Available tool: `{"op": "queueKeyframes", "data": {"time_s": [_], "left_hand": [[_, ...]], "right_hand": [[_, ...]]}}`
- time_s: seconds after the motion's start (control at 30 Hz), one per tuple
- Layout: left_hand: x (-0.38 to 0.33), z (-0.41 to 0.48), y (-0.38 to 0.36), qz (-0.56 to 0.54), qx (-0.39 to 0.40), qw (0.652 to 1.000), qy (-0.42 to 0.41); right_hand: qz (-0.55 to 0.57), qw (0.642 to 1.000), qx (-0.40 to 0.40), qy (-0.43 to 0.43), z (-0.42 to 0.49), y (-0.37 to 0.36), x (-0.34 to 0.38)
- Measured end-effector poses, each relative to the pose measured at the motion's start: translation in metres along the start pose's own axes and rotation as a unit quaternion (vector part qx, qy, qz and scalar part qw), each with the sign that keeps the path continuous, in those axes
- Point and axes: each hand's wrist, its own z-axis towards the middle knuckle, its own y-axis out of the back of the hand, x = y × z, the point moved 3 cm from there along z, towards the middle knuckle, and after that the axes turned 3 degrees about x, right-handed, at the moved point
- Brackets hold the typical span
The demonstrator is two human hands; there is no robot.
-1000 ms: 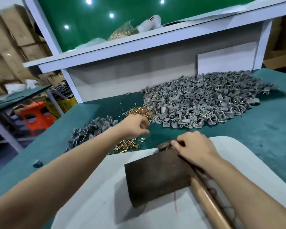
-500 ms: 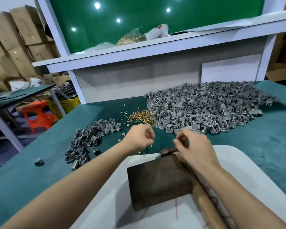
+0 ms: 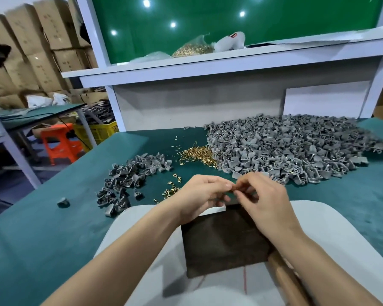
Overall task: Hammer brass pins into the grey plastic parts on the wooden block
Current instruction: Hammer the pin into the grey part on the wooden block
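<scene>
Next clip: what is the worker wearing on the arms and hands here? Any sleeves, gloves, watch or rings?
Nothing is worn, as far as the head view shows. The left hand and right hand are ungloved, with no rings on the fingers that show. The left forearm and right forearm are bare to the frame edge: no sleeve, watch, bracelet or tape at either wrist.

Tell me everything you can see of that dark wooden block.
The wooden block is dark brown, roughly rectangular, with a flat, matte top. It lies flat on a white pad on the green table. The left hand and right hand hide its far edge; a wooden handle shows at its near right corner.
</scene>
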Motion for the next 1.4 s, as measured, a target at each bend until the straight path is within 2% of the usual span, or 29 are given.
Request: {"op": "queueKeyframes", "data": {"time_s": [0.07, 0.13, 0.17, 0.2, 0.27, 0.3, 0.37, 0.43, 0.53, 0.7, 0.77, 0.87, 0.97, 1.03, 1.1, 1.2, 1.33, 1.4], "left_hand": [[-0.005, -0.012, 0.014, 0.063, 0.033, 0.997, -0.016], [-0.011, -0.024, 0.04, 0.195, -0.01, 0.979, -0.051], [-0.013, -0.03, 0.058, 0.285, -0.075, 0.953, -0.069], [-0.015, -0.035, 0.079, 0.384, -0.158, 0.907, -0.076], [-0.011, -0.045, 0.123, 0.542, -0.28, 0.791, -0.034], [-0.005, -0.048, 0.141, 0.581, -0.296, 0.758, 0.003], [0.012, -0.05, 0.163, 0.615, -0.273, 0.737, 0.067], [0.025, -0.047, 0.167, 0.62, -0.25, 0.741, 0.061], [0.031, -0.041, 0.164, 0.608, -0.269, 0.747, 0.011], [0.037, -0.038, 0.162, 0.624, -0.305, 0.719, 0.011], [0.033, -0.038, 0.155, 0.597, -0.304, 0.742, -0.006], [0.013, -0.035, 0.117, 0.483, -0.311, 0.808, -0.128], [0.0, -0.034, 0.051, 0.359, -0.241, 0.864, -0.256], [0.004, -0.035, 0.021, 0.309, -0.17, 0.884, -0.308], [0.011, -0.041, 0.009, 0.269, -0.129, 0.893, -0.336], [0.018, -0.047, 0.012, 0.226, -0.13, 0.901, -0.346], [0.018, -0.049, 0.014, 0.284, -0.168, 0.875, -0.354], [0.017, -0.05, 0.015, 0.274, -0.184, 0.877, -0.35]], "right_hand": [[0.003, 1.0, -0.003, -0.004, 0.0, -0.001, 0.002], [0.014, 1.0, -0.005, -0.019, -0.001, -0.001, 0.001], [0.021, 0.999, -0.005, -0.029, -0.001, -0.001, 0.0], [0.027, 0.999, -0.004, -0.039, -0.001, 0.0, -0.001], [0.036, 0.998, 0.004, -0.05, -0.001, 0.0, -0.002], [0.041, 0.998, 0.008, -0.048, -0.001, -0.001, -0.001], [0.055, 0.997, 0.02, -0.045, -0.001, -0.002, 0.001], [0.073, 0.996, 0.029, -0.049, -0.001, -0.004, 0.003], [0.082, 0.994, 0.028, -0.064, -0.001, -0.003, 0.003], [0.074, 0.993, 0.033, -0.082, -0.001, -0.004, 0.001], [0.073, 0.992, 0.027, -0.102, -0.002, -0.005, 0.0], [0.071, 0.989, 0.012, -0.126, -0.001, -0.005, 0.0], [0.08, 0.99, 0.011, -0.117, 0.001, 0.001, 0.006], [0.12, 0.987, 0.023, -0.102, 0.003, 0.005, 0.014], [0.2, 0.972, 0.066, -0.104, 0.003, 0.004, 0.024], [0.251, 0.954, 0.118, -0.114, -0.003, -0.006, 0.034], [0.297, 0.938, 0.113, -0.141, -0.006, -0.008, 0.037], [0.346, 0.918, 0.097, -0.168, -0.005, -0.007, 0.036]]}}
